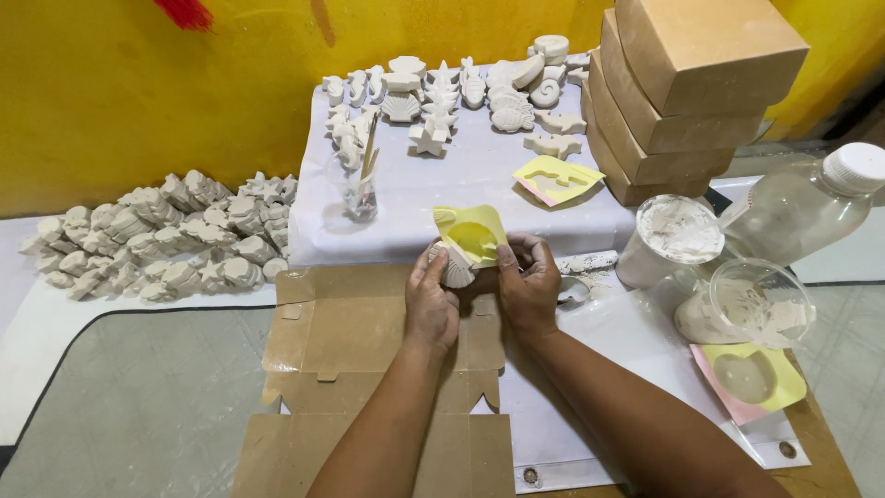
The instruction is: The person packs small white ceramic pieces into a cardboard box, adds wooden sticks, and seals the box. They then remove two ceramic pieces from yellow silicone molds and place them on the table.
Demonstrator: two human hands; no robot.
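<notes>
- While both hands are working at the centre of the view, the left hand (431,300) is pinching a white shell-shaped plaster cast (456,267) between thumb and fingertips, fingers closed narrowly on it.
- The right hand (528,281) is gripping the lower edge of a yellow flexible mould (472,235), fingers curled tight on it, and the mould is peeling up toward 12 o'clock from the cast.
- Cast and mould are touching, hovering just above a flattened cardboard box (341,350) that is lying under the forearms toward 6 o'clock.
- At 12 o'clock, rows of finished white casts (442,97) are standing on a white sheet (461,184), with a second yellow mould (556,178) lying at about 1 o'clock.
- A glass with wooden sticks (362,189) is standing at 11 o'clock.
- At 9 o'clock, a heap of more casts (166,240) is lying beside the yellow wall.
- Stacked brown boxes (682,83) are rising at 1 o'clock.
- At 3 o'clock a tub of white plaster (678,235), a clear bottle (811,198) and a clear cup (761,300) are standing close together; another yellow mould (751,376) is lying at 4 o'clock.
</notes>
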